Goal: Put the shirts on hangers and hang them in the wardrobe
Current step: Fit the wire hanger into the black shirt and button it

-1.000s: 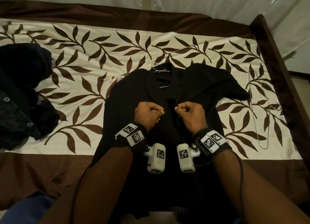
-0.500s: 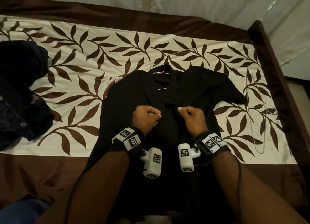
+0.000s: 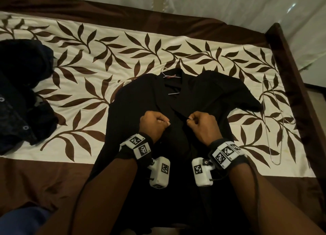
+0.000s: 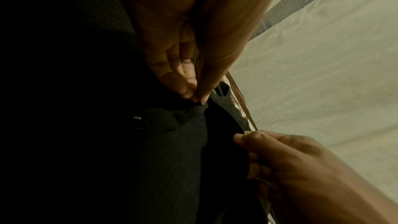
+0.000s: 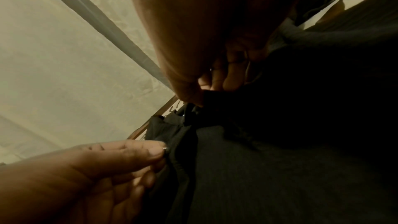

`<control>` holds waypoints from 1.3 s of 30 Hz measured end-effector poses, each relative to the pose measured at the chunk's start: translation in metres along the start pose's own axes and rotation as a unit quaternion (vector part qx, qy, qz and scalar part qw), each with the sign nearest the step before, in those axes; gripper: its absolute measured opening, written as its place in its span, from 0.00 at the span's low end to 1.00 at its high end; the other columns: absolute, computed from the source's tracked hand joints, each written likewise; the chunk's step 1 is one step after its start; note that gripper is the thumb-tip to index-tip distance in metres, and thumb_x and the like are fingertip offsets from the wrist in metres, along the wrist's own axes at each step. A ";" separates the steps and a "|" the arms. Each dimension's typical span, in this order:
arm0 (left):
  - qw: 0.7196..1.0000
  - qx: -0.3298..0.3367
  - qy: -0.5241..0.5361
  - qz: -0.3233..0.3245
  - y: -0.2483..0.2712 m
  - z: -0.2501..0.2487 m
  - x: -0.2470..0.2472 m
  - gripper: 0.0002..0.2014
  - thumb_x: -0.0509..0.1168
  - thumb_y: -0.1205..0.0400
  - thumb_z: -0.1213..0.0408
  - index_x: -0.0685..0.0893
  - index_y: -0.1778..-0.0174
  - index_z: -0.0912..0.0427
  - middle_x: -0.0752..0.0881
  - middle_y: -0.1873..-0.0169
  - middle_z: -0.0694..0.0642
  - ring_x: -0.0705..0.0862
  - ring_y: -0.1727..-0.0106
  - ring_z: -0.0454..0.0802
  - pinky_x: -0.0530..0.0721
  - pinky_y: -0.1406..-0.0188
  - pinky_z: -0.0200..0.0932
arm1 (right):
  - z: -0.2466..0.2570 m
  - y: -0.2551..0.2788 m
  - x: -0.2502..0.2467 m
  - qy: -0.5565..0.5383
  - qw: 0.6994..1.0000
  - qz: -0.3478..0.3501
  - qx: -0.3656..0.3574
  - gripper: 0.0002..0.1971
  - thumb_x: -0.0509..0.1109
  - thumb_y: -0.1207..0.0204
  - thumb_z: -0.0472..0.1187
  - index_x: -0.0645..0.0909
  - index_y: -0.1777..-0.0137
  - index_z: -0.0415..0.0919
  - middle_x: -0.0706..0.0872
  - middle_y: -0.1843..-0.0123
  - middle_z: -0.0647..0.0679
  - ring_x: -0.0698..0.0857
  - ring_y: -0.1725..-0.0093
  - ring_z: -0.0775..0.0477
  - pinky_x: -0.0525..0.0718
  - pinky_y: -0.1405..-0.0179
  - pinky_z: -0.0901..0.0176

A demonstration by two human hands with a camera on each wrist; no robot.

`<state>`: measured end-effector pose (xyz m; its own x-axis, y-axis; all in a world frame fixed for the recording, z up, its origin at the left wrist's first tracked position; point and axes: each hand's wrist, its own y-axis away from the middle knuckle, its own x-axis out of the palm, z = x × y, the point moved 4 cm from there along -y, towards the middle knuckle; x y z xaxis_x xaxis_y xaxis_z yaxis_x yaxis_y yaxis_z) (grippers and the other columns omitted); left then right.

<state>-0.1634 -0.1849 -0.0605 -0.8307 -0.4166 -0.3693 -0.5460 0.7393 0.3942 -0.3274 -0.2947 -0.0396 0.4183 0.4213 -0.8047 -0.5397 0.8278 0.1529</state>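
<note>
Where the leaf-print bedspread (image 3: 123,62) covers the bed, one black shirt (image 3: 141,100) spread flat in the middle, collar toward the far side, hem hanging over the near edge. At the collar, the wire hook of one hanger (image 3: 166,74) poking out, the rest of it hidden inside the shirt. To the right, well apart from the shirt, a second wire hanger (image 3: 272,122) lying bare on the bedspread near the dark wooden bed frame (image 3: 291,71). At the left edge, one heap of dark clothes (image 3: 21,93) with metal snaps showing; how many garments in it, impossible to tell. Pale curtain (image 3: 229,4) behind the bed. Two forearms over the lower half of the shirt, each with a tagged wrist band and a white camera block, hiding much of the front opening.

Counted: one spread shirt, two hangers, one heap, two hands.

Left hand (image 3: 154,124) closed to a tight grip, thumb and forefinger pinching the left edge of the shirt front; from the left wrist view, one dark button (image 4: 137,122) just beside that pinch. Right hand (image 3: 202,124) likewise closed narrow, fingertips (image 5: 193,98) pinching the opposite edge of the front. Both hands near each other above the chest, apart, not touching, the two edges of fabric drawn up between them
</note>
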 end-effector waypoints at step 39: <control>0.993 -0.019 0.094 0.076 -0.012 -0.002 0.016 0.11 0.65 0.21 0.80 0.84 0.59 0.58 0.90 0.67 0.60 0.88 0.68 0.48 0.87 0.59 0.44 | 0.019 0.004 0.026 0.007 0.996 -0.003 -0.085 0.07 0.79 0.30 0.48 0.84 0.58 0.49 0.84 0.64 0.58 0.75 0.57 0.55 0.71 0.61 0.59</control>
<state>-0.1705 -0.2013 -0.0697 -0.9076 -0.3953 -0.1414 -0.4133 0.7825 0.4657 -0.3045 -0.2728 -0.0490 0.4131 0.4098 -0.8133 -0.6528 0.7559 0.0493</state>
